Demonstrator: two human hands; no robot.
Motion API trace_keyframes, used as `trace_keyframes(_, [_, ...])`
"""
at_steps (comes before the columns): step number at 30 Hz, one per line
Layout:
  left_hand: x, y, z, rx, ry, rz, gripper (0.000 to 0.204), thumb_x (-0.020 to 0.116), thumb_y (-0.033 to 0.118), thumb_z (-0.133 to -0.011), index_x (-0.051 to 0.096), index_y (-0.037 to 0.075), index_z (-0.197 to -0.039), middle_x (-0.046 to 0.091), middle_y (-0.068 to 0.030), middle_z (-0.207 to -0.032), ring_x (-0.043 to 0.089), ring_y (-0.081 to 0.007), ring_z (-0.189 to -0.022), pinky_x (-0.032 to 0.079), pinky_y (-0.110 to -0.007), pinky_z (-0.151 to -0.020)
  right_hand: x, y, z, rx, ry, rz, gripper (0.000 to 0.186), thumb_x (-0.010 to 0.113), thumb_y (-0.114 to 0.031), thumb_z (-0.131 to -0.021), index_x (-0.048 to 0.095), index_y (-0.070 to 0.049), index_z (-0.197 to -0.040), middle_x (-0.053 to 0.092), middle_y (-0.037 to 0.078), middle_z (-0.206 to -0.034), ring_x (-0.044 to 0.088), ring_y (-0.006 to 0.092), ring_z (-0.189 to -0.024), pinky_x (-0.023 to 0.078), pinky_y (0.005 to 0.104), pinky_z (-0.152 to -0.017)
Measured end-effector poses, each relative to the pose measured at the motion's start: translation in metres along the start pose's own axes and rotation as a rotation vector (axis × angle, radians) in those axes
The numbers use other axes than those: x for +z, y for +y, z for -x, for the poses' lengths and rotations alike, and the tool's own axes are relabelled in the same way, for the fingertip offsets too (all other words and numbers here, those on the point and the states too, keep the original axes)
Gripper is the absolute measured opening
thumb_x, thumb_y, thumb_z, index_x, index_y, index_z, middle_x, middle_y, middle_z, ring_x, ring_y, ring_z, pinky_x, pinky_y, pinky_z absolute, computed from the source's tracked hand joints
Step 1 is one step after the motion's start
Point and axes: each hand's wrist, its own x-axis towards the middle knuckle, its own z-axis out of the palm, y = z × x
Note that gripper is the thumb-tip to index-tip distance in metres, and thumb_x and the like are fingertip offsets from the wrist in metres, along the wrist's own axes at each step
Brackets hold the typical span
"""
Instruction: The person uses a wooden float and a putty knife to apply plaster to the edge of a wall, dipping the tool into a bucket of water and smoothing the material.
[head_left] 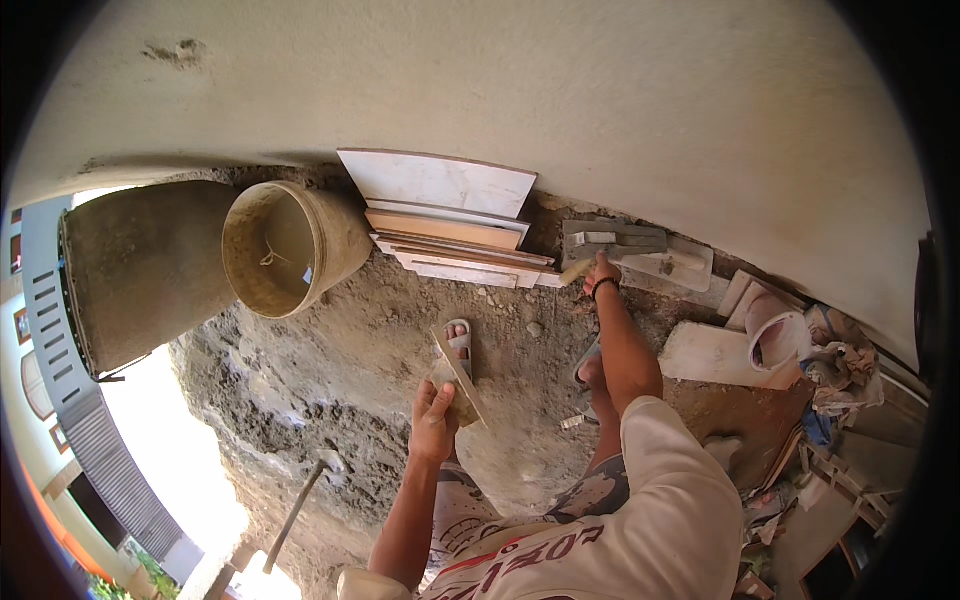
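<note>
My left hand (432, 422) is closed on a thin flat tile piece (455, 365), tilted nearly edge-on above the ground by my sandalled foot. My right hand (598, 276), with a dark band at the wrist, reaches out near the wall, its fingers closed round a short yellowish piece (575, 272) whose kind is unclear. Just beyond those fingers lies a grey, mortar-covered trowel (615, 238) with a pale handle. To its right, a flat float (685, 262) rests on the ground. Several tiles (450, 185) lean in a stack against the wall, left of my right hand.
A mortar-stained bucket (318, 245) stands left of the tiles, beside a large drum (150, 270). A long-handled tool (300, 505) lies by wet mortar (330, 430). At right are a loose tile (715, 352), a small pail (775, 335) and crumpled sacks (845, 365).
</note>
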Motion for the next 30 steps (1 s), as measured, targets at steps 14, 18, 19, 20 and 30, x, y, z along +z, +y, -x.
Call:
trace_keyframes(14, [-0.018, -0.092, -0.062, -0.134, 0.065, 0.126, 0.031, 0.06, 0.023, -0.091, 0.053, 0.006, -0.116, 0.059, 0.0, -0.098, 0.054, -0.0095, -0.087, 0.042, -0.024, -0.074, 0.024, 0.037, -0.01, 0.035, 0.09, -0.375, 0.042, 0.052, -0.01, -0.087, 0.041, -0.004, -0.127, 0.053, 0.015, -0.109, 0.062, 0.0313, -0.085, 0.055, 0.049, -0.076])
trace_keyframes(18, [-0.025, -0.097, -0.067, -0.164, 0.109, 0.269, 0.041, 0.057, 0.022, -0.089, 0.049, 0.005, -0.125, 0.059, -0.0041, -0.109, 0.056, -0.015, -0.096, 0.045, -0.029, -0.083, -0.037, 0.132, 0.032, -0.238, 0.029, -0.286, 0.028, 0.05, -0.012, -0.09, 0.051, -0.012, -0.117, 0.058, 0.008, -0.1, 0.062, 0.023, -0.086, 0.054, 0.0459, -0.075])
trace_keyframes(19, [-0.026, -0.097, -0.067, -0.181, 0.097, 0.299, 0.043, 0.056, 0.022, -0.088, 0.048, 0.005, -0.126, 0.058, -0.0049, -0.111, 0.056, -0.0164, -0.098, 0.045, -0.03, -0.085, -0.046, 0.142, 0.034, -0.229, -0.055, -0.337, 0.026, 0.051, -0.013, -0.09, 0.052, -0.013, -0.117, 0.059, 0.008, -0.1, 0.062, 0.0221, -0.086, 0.054, 0.0446, -0.074])
trace_keyframes(20, [-0.027, -0.096, -0.067, -0.197, 0.086, 0.329, 0.045, 0.055, 0.022, -0.088, 0.047, 0.004, -0.128, 0.058, -0.0058, -0.113, 0.056, -0.0178, -0.1, 0.045, -0.031, -0.087, -0.056, 0.152, 0.036, -0.216, -0.14, -0.386, 0.025, 0.051, -0.014, -0.091, 0.052, -0.014, -0.116, 0.06, 0.008, -0.1, 0.063, 0.0212, -0.087, 0.054, 0.0432, -0.074])
trace_keyframes(30, [-0.022, -0.09, -0.075, -0.256, 0.057, 0.244, 0.055, 0.062, 0.03, -0.078, 0.047, 0.004, -0.124, 0.055, -0.0033, -0.11, 0.055, -0.017, -0.101, 0.045, -0.033, -0.086, -0.015, 0.11, -0.033, 0.042, -0.536, -0.732, 0.027, 0.06, -0.016, -0.088, 0.054, -0.008, -0.113, 0.062, 0.013, -0.101, 0.063, 0.0241, -0.088, 0.055, 0.0383, -0.069])
